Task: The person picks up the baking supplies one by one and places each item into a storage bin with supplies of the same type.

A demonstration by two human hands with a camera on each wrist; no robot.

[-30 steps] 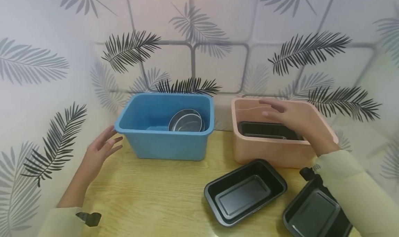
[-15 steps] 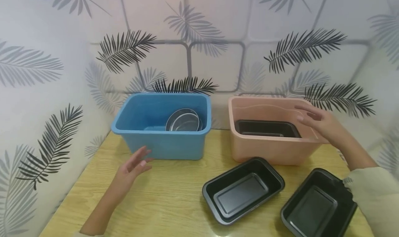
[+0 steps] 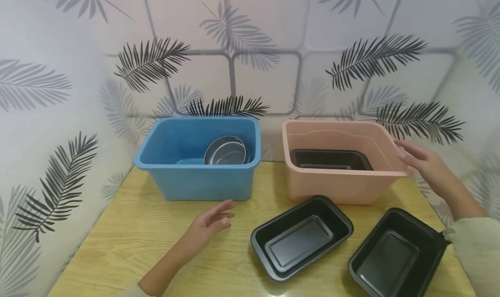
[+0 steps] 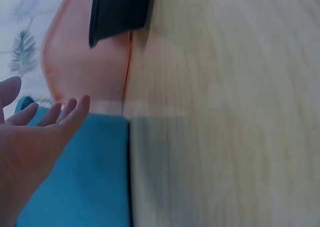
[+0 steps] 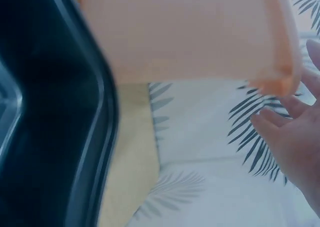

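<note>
My left hand (image 3: 207, 226) is held over the table in front of the blue plastic bin (image 3: 205, 182), fingers loosely extended and holding nothing. In the left wrist view its fingers (image 4: 75, 118) overlap the blue bin's side. On the right, my right hand (image 3: 429, 169) is at the right rim of the pink bin (image 3: 332, 185), its fingertips right at the corner and relaxed. A dark loaf pan (image 3: 329, 159) lies inside the pink bin. Between the left hand and the pink bin sits a second dark loaf pan (image 3: 300, 240), turned at an angle.
Round metal tins (image 3: 227, 153) lean inside the blue bin at its right. A third dark loaf pan (image 3: 390, 262) lies near the front right, below my right forearm. Both bins stand at the back of the wooden table (image 3: 129, 227), against a leaf-patterned wall (image 3: 265, 84).
My left hand has moved from the blue bin's left rim rightward and down over the table. My right hand has moved from above the pink bin to its right rim.
</note>
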